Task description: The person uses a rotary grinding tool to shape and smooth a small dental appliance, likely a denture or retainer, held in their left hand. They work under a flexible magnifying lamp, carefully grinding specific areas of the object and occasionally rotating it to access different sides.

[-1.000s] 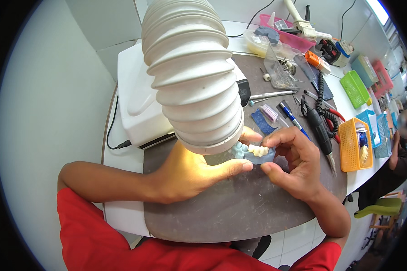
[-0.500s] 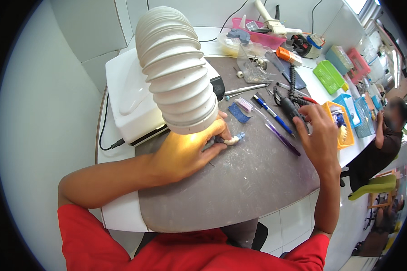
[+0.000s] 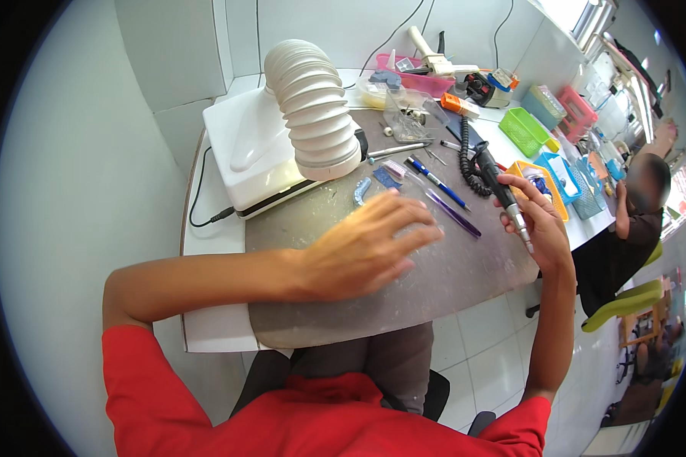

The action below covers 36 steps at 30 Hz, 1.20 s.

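Held in my right hand (image 3: 540, 217) is a dental handpiece (image 3: 501, 187), black with a silver nose that points down toward me. A coiled black cord (image 3: 465, 156) runs from its far end. My left hand (image 3: 373, 247) hovers over the middle of the grey work mat (image 3: 312, 320), fingers stretched apart and slightly blurred, with nothing in them. Just beyond it on the mat lies a small curved dental piece in pale blue (image 3: 362, 190), beside a dark blue scrap of abrasive sheet (image 3: 386, 177). A toothbrush (image 3: 453, 213) with a purple handle and a blue pen (image 3: 440, 183) rest between my hands.
A white ribbed suction hose (image 3: 312, 114) arches from a white box (image 3: 251, 145) at the left. Behind stand a clear container (image 3: 411, 118) and a pink tray (image 3: 427, 82). Green (image 3: 523, 131) and yellow (image 3: 554, 199) baskets line the right, where another person (image 3: 625, 228) sits.
My right hand has lifted the handpiece off the mat and tilted it toward me. My left hand has let go of the dental piece, opened and moved nearer to me.
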Motion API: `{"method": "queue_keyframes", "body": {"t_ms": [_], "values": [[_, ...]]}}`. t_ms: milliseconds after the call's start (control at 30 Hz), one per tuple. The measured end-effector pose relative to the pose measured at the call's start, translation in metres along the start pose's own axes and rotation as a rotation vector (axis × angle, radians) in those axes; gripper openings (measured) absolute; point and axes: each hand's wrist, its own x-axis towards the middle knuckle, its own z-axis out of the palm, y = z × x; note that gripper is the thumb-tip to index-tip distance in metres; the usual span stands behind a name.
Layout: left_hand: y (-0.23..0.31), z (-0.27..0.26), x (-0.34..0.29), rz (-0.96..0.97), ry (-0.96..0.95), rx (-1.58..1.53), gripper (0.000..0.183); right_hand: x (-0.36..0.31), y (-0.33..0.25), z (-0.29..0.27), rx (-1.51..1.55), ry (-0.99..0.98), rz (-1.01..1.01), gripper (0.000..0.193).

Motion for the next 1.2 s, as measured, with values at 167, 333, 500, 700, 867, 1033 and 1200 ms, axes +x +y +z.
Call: {"method": "queue_keyframes", "body": {"t_ms": [167,333,500,700,867,1033,1200], "values": [[0.023,0.036,0.028,-0.040,0.031,-0.280,0.070,-0.029,0.014,0.005,-0.121,0.069,-0.215,0.039],[0.038,0.081,0.072,-0.168,0.194,-0.549,0.073,-0.039,0.018,0.003,-0.803,0.384,-0.639,0.032],[0.040,0.101,0.074,-0.263,0.280,-0.748,0.066,-0.056,-0.009,0.023,-1.310,0.476,-0.787,0.030],[0.036,0.107,0.077,-0.226,0.281,-0.746,0.066,-0.051,-0.021,0.011,-0.866,0.138,-0.593,0.046],[0.032,0.098,0.080,-0.362,0.066,-1.161,0.053,-0.021,-0.007,0.009,-0.358,-0.173,-0.318,0.056],[0.024,0.111,0.080,-0.492,0.114,-1.443,0.042,0.009,-0.001,0.003,-0.338,-0.270,-0.110,0.059],[0.022,0.102,0.081,-0.644,0.128,-1.393,0.049,0.015,-0.002,0.021,-0.562,-0.101,-0.091,0.052]]}}
